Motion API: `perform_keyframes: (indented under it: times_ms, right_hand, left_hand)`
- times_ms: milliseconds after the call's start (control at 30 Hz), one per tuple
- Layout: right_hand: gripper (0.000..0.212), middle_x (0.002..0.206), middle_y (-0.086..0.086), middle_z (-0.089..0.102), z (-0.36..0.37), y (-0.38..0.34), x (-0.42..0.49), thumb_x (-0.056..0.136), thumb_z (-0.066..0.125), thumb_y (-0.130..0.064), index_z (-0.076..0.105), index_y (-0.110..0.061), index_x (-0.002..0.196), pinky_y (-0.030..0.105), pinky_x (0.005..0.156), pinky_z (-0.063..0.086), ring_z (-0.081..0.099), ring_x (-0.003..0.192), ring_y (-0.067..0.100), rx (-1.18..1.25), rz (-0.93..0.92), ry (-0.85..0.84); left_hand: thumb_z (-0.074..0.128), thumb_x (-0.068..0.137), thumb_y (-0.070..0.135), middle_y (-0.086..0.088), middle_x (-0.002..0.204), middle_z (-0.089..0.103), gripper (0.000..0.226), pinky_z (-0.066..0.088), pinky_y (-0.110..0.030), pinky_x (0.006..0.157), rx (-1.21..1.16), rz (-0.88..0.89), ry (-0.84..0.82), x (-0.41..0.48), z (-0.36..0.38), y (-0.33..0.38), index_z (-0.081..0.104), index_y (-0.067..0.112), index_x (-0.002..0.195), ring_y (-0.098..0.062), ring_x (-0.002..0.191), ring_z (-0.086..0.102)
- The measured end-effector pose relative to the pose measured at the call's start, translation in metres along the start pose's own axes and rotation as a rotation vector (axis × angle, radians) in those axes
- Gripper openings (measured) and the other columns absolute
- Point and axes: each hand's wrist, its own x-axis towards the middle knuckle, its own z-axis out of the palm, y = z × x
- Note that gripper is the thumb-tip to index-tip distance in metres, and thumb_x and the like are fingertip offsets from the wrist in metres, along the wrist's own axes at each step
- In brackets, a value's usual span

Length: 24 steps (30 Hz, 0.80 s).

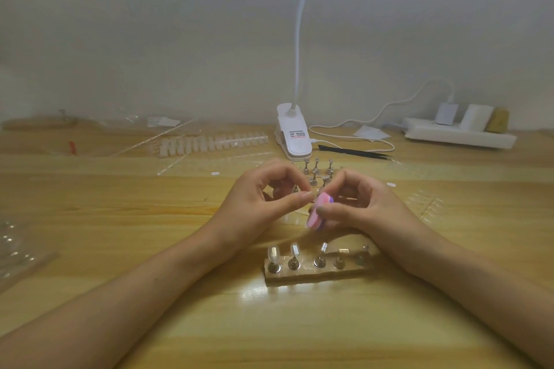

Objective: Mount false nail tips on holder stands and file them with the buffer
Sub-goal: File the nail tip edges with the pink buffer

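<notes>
Pink and purple, the buffer sits pinched in the right hand, above the middle of the wooden table. Just left of it, the left hand closes thumb and forefinger on something too small to make out, likely a nail tip. Nearer the person, a holder base carries stands, two at its left end with clear tips. Judged risks: a hard stroke could flick the little piece from that pinch, or a dropping wrist could knock the mounted tips askew.
</notes>
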Motion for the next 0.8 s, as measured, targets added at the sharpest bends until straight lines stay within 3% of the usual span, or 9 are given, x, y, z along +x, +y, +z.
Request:
perform_keyframes:
  times_ms: [100,200,333,433,533,667,800]
  right_hand:
    - [0.033,0.092,0.019,0.072,-0.0023,0.0001,0.0011,0.071,0.08,-0.023,0.06,-0.005,0.089,0.037,0.069,0.062,0.073,0.079,0.03,0.062,0.002,0.115]
    - [0.028,0.09,0.021,0.072,-0.0006,-0.0003,-0.0006,0.077,0.08,-0.016,0.059,-0.003,0.089,0.037,0.067,0.061,0.074,0.079,0.03,0.013,0.0,-0.022]
    - [0.029,0.1,0.028,0.069,-0.0024,0.0001,0.0005,0.075,0.079,-0.021,0.06,-0.005,0.089,0.042,0.071,0.061,0.073,0.081,0.032,0.051,-0.001,0.099]
    - [0.024,0.091,0.023,0.072,-0.0008,0.0,0.0002,0.08,0.079,-0.015,0.059,-0.005,0.089,0.038,0.068,0.061,0.074,0.08,0.032,0.001,0.006,-0.038]
    - [0.029,0.094,0.021,0.071,-0.002,-0.0003,0.0014,0.073,0.083,-0.023,0.063,-0.009,0.087,0.037,0.066,0.061,0.074,0.08,0.031,0.06,0.004,0.099]
    - [0.025,0.09,0.019,0.073,-0.0014,-0.0005,0.0003,0.077,0.082,-0.021,0.062,-0.008,0.087,0.035,0.065,0.061,0.074,0.079,0.03,0.028,0.01,-0.03]
    - [0.034,0.092,0.021,0.072,-0.0035,0.0002,0.0012,0.072,0.084,-0.025,0.061,-0.006,0.089,0.035,0.062,0.06,0.074,0.076,0.031,0.077,0.013,0.077]
  left_hand:
    - [0.073,0.076,0.031,0.017,0.068,0.046,0.009,0.035,-0.013,0.059,-0.01,0.001,0.001,-0.0001,0.0003,0.0008,0.069,0.023,0.077,-0.006,0.068,0.043]
    - [0.074,0.079,0.026,0.017,0.066,0.047,0.007,0.035,-0.012,0.059,-0.014,-0.002,-0.008,0.0001,0.0003,0.0011,0.069,0.021,0.078,-0.005,0.067,0.043]
    - [0.075,0.081,0.019,0.017,0.065,0.046,0.007,0.035,-0.011,0.059,-0.004,-0.002,-0.013,-0.0003,0.0,0.0004,0.069,0.02,0.078,-0.005,0.067,0.043]
    - [0.074,0.082,0.018,0.02,0.064,0.05,0.007,0.037,-0.011,0.059,-0.012,-0.01,-0.028,-0.0002,-0.0005,0.0011,0.069,0.019,0.079,-0.003,0.066,0.045]
    - [0.075,0.082,0.016,0.018,0.063,0.05,0.007,0.037,-0.011,0.059,-0.027,-0.018,-0.032,-0.0001,-0.0001,0.0012,0.069,0.016,0.079,-0.003,0.065,0.045]
    - [0.075,0.082,0.017,0.018,0.064,0.05,0.008,0.037,-0.011,0.06,-0.025,-0.012,-0.042,-0.0006,0.0,0.0015,0.068,0.018,0.078,-0.002,0.065,0.046]
    - [0.075,0.081,0.018,0.018,0.062,0.05,0.008,0.037,-0.01,0.059,-0.032,-0.022,-0.031,0.0007,0.0006,0.0008,0.068,0.018,0.078,-0.001,0.064,0.046]
